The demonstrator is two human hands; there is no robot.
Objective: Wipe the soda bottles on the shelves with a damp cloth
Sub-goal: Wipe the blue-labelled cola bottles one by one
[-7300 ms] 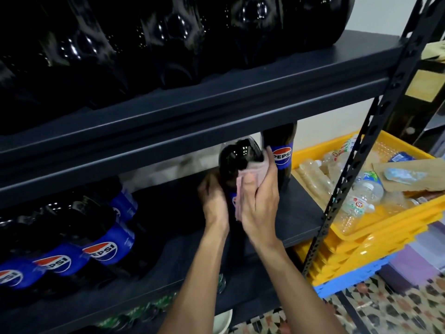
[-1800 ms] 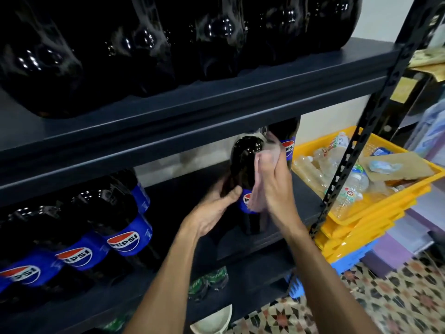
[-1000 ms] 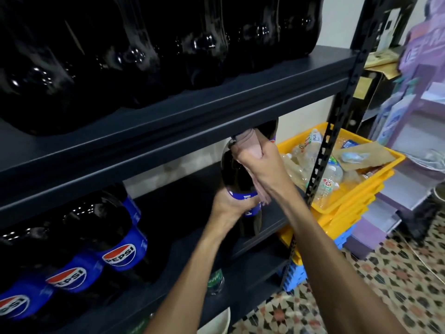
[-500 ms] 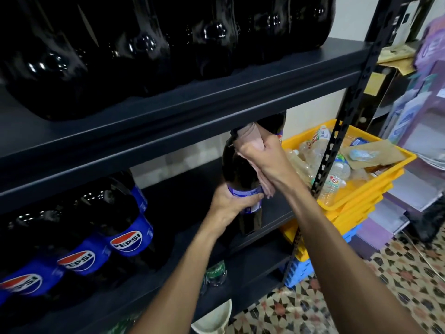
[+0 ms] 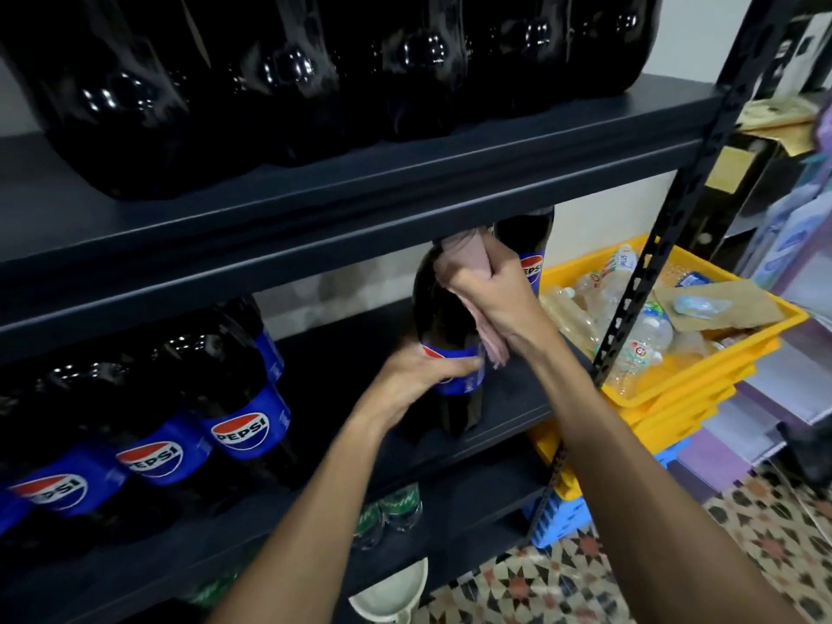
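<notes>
Biggest risk here imo is the bottle point(image 5: 443, 317) tipping or skidding. It sits close to the front lip of the middle shelf point(image 5: 517, 389), and the only thing steadying it is the left hand point(image 5: 423, 376), fingers curled round the blue label band low on the body. If the right hand point(image 5: 490, 295) drags hard up top, all that leverage is well above the left hold, so the base could slide forward off the edge. I'd guess damp cloth on smooth plastic is slippery too, so either hold could let go. The right hand is closed round the pinkish cloth point(image 5: 463, 258), which is bunched over the cap and shoulder with a tail hanging below the palm, down beside the label. Its knuckles are right up under the upper shelf point(image 5: 360, 209), so a quick upward pull could bang them. Another Pepsi bottle point(image 5: 526, 245) stands just behind that hand, near enough to get knocked. Relative to the grips, the bottle's top is inside the right hand's wrap and its middle is inside the left hand's hold. Its base is below both and looks to be resting on the shelf, though I can't tell for sure
</notes>
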